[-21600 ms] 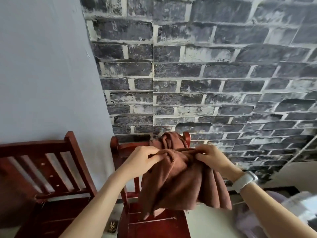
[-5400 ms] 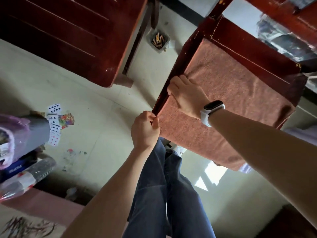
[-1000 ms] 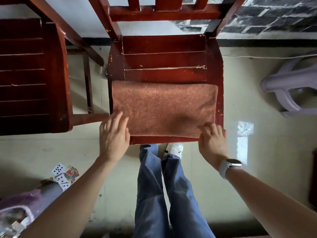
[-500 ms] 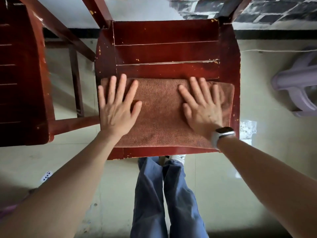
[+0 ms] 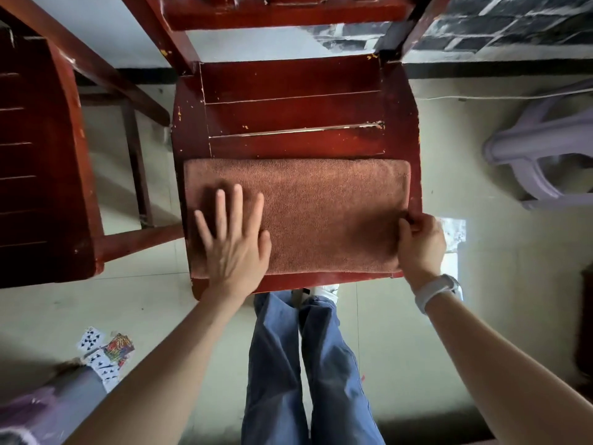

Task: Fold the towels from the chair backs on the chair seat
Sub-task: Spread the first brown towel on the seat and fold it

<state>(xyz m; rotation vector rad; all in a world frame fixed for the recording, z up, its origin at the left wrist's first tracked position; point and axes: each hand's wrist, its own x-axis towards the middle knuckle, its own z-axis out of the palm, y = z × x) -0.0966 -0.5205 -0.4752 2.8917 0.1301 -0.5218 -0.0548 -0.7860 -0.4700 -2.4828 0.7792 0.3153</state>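
Head view: one towel, two chairs, two hands.

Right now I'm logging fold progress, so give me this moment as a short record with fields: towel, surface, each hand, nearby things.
towel: brown towel, folded into a flat rectangle across the front of the seat
surface: red wooden chair seat, back slats bare
left hand: flat on the towel's left part, fingers spread
right hand: fingers curled, pinching the towel's right edge
nearby: second chair on the left; playing cards on the floor; pale plastic stool on the right
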